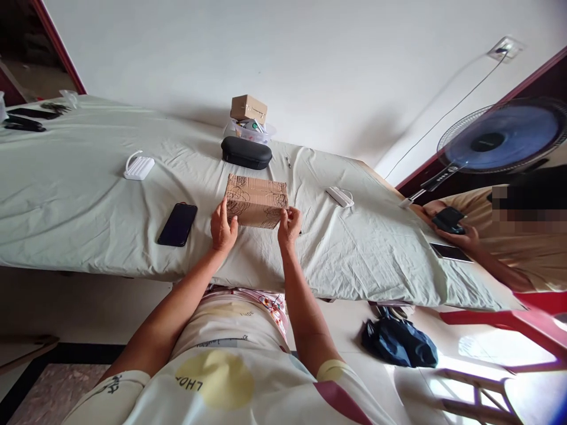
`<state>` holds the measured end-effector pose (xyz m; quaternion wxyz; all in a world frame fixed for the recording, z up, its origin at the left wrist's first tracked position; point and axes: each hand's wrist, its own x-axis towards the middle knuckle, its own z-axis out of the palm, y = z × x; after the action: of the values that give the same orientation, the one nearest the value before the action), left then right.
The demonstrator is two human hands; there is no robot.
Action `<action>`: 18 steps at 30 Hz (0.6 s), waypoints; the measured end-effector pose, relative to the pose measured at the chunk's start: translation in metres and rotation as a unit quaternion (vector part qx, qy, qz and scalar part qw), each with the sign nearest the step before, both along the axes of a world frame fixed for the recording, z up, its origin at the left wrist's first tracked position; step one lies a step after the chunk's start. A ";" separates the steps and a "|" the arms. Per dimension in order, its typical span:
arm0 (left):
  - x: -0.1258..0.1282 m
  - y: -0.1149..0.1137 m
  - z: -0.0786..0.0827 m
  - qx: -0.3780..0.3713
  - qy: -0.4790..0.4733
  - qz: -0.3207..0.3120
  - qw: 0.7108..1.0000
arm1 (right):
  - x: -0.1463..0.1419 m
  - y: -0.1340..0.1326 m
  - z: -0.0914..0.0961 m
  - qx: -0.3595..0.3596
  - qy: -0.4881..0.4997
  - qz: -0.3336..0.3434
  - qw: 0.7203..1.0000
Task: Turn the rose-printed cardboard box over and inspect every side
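A small brown cardboard box (257, 199) with dark scribbled lines is held between my two hands above the cloth-covered table. My left hand (224, 229) grips its left near corner, thumb on the near side and fingers along the edge. At the right near corner, my right hand (289, 228) pinches the box with thumb and fingers. A dark phone (178, 224) lies to the left of my left hand. Behind the box sits a black zip case (246, 153). The underside of the box is hidden.
Another cardboard box (248, 108) rests on a clear plastic tub (271, 131) by the wall. White power banks (140, 167) (340, 196) lie left and right. On the right, a person (509, 236) holds a black object (449, 220) near a fan (500, 141) and a phone (450, 252).
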<state>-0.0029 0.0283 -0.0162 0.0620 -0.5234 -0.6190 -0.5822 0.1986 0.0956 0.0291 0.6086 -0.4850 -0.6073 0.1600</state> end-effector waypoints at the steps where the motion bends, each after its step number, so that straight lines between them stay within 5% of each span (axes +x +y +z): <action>1: -0.001 0.002 -0.003 -0.011 -0.009 0.001 1.000 | 0.003 0.004 0.000 -0.020 -0.005 0.015 1.000; 7: -0.008 0.014 -0.020 -0.105 -0.047 0.018 0.993 | 0.019 0.011 -0.020 -0.135 -0.077 0.071 0.985; 12: -0.013 0.013 -0.020 -0.140 -0.053 0.025 0.988 | 0.017 0.006 -0.037 -0.145 -0.118 0.056 0.981; 18: -0.015 0.012 -0.015 -0.108 -0.068 0.025 0.991 | 0.017 0.006 -0.037 -0.127 -0.123 0.053 0.983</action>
<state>-0.0183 0.0399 -0.0316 -0.0231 -0.4705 -0.6940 -0.5445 0.2159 0.1020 -0.0078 0.4534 -0.5415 -0.6771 0.2068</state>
